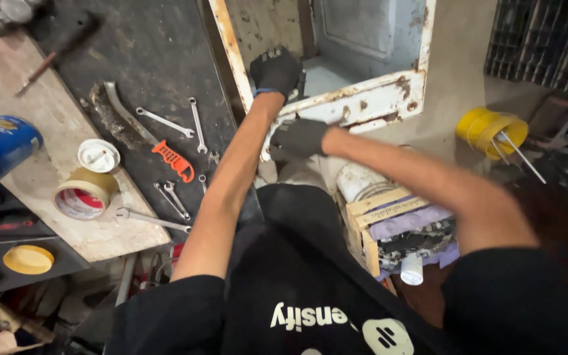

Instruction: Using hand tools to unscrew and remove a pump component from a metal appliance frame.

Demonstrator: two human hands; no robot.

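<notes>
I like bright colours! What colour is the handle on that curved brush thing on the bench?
Orange, seen in the head view: the wire brush handle.

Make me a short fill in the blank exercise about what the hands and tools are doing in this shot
1. Both hands wear ____ gloves.
2. The left hand and the right hand both grip the rusty ____ metal frame.
3. The wire brush on the workbench has an ____ handle.
4. The bucket on the floor is ____.

Missing words: black; white; orange; yellow
</notes>
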